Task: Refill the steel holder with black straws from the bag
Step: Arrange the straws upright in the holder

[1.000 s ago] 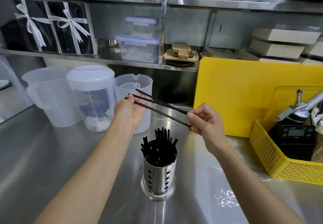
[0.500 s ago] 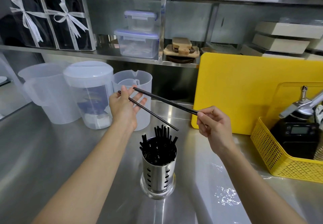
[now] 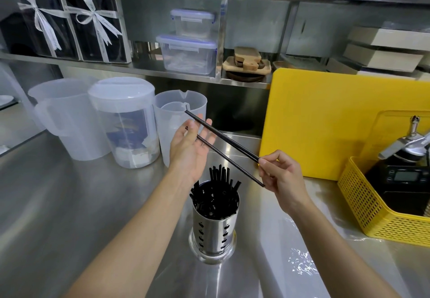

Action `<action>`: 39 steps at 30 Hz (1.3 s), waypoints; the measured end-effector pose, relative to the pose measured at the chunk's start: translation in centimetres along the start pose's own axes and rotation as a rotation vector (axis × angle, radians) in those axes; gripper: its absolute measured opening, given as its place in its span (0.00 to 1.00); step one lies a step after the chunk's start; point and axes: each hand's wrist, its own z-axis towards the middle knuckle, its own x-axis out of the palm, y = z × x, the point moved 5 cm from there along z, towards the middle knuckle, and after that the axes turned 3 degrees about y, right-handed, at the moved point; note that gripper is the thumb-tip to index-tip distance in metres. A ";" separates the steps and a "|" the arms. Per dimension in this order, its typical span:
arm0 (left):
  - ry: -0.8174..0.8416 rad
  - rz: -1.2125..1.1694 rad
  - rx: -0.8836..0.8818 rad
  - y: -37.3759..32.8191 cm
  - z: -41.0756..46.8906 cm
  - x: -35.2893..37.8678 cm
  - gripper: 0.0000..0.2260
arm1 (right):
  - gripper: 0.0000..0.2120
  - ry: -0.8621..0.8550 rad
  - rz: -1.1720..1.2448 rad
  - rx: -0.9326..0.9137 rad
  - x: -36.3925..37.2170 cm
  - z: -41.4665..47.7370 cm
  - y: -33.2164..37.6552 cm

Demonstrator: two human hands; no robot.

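A perforated steel holder (image 3: 215, 230) stands on the steel counter, packed with black straws (image 3: 217, 185) that stick out of its top. Above it, two loose black straws (image 3: 223, 136) slant from upper left to lower right. My right hand (image 3: 282, 175) pinches their lower ends between thumb and fingers, to the right of the holder. My left hand (image 3: 188, 150) is held palm up behind the holder with straight fingers. The straws' far ends lie across those fingers. A crinkled clear plastic film (image 3: 300, 261), possibly the bag, lies on the counter at the right.
Three translucent plastic jugs (image 3: 123, 121) stand at the back left. A yellow cutting board (image 3: 325, 121) leans at the back right, and a yellow basket (image 3: 372, 209) with a scale sits right of it. Shelves with boxes (image 3: 188, 53) run above.
My left hand has opened and its fingers have straightened. The right hand has dropped lower and now holds the near ends of both straws instead of one.
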 end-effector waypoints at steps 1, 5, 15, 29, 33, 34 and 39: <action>0.035 0.025 -0.002 0.0 -0.1 0.2 0.13 | 0.10 0.017 -0.004 0.004 0.1 0.0 -0.1; 0.127 0.072 -0.003 -0.2 -0.6 1.0 0.11 | 0.11 0.096 -0.032 0.021 0.7 -0.1 -0.9; -0.100 0.618 0.199 -2.2 -0.7 0.0 0.07 | 0.12 -0.303 0.613 -0.087 -3.4 2.0 2.0; 0.492 0.937 -0.131 1.0 -2.3 5.0 0.14 | 0.13 0.088 -0.051 -0.024 -0.5 3.3 7.8; 0.616 0.880 -0.190 3.1 -3.3 6.4 0.14 | 0.10 0.249 -0.191 -0.074 2.8 3.1 8.3; 0.638 0.889 -0.181 3.0 -3.4 6.5 0.13 | 0.09 0.274 -0.180 -0.078 3.1 3.1 8.4; 0.681 1.036 -0.074 2.3 -3.2 5.8 0.09 | 0.02 0.379 -0.133 -0.054 3.1 2.8 7.8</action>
